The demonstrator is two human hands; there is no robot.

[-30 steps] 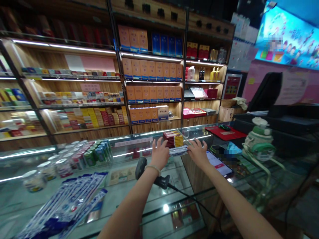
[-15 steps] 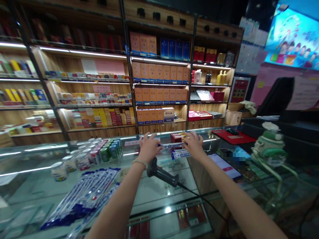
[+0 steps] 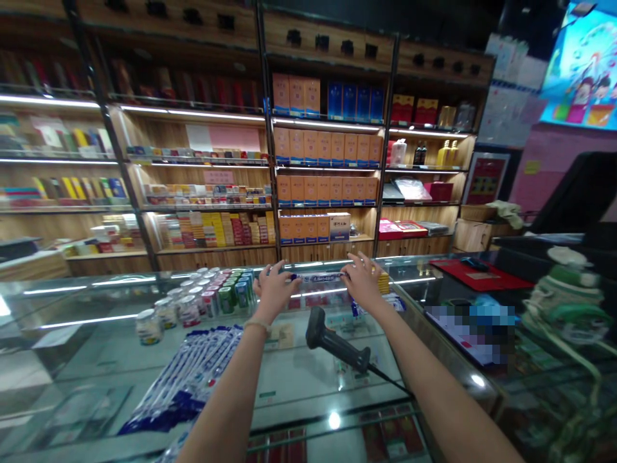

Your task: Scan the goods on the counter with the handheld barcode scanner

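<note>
A thin blue-and-white packet (image 3: 319, 278) is stretched level between my two hands above the glass counter. My left hand (image 3: 276, 287) pinches its left end, and my right hand (image 3: 360, 280) pinches its right end. Below them a dark barcode scanner (image 3: 337, 344) lies on the glass with its cable running right. Under my right hand are more blue-and-white packets (image 3: 393, 302), with a yellow stack (image 3: 383, 281) behind. A fan of long blue-and-white packets (image 3: 187, 373) lies left of my left forearm.
Jars (image 3: 148, 326) and small green cans (image 3: 226, 298) stand in rows at the left. On the right are a red mat (image 3: 482, 275), a phone-like screen (image 3: 463, 334) and a green bottle (image 3: 566, 296). Shelves of boxes (image 3: 330, 148) line the back.
The view has turned left. My hands and the packet between them have moved left, away from the packets under my right hand, and the packet is now stretched out level.
</note>
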